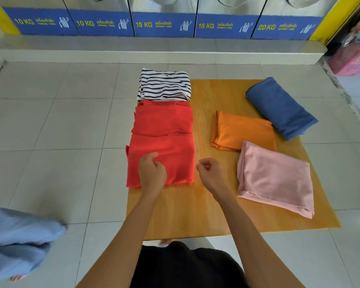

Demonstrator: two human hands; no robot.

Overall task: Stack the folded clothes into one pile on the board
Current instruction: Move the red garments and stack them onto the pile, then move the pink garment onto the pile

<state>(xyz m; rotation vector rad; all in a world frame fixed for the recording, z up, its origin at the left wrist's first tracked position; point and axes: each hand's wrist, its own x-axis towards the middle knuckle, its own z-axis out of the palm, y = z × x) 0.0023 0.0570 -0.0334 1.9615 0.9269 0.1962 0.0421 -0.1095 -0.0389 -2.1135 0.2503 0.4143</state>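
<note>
Your left hand rests on the near red fold, its grip curled narrow with the fingertips pinching at the cloth; whether it has truly caught a layer you cannot tell from here; your right hand hangs just right of that fold's right edge, over bare board, grip curled narrow and holding nothing. The red fold lies along the board's left edge, its long axis running near to far, touching a second red fold beyond it, with the striped fold farthest; so the nearest garment sits directly under and between both hands. The pink fold lies well to the right and near; the orange fold sits beyond it, just overlapped by pink's far corner; the blue fold lies far right, angled. Nothing is stacked yet; I judge the red fold suits a two-handed lift, one hand on each long side.
</note>
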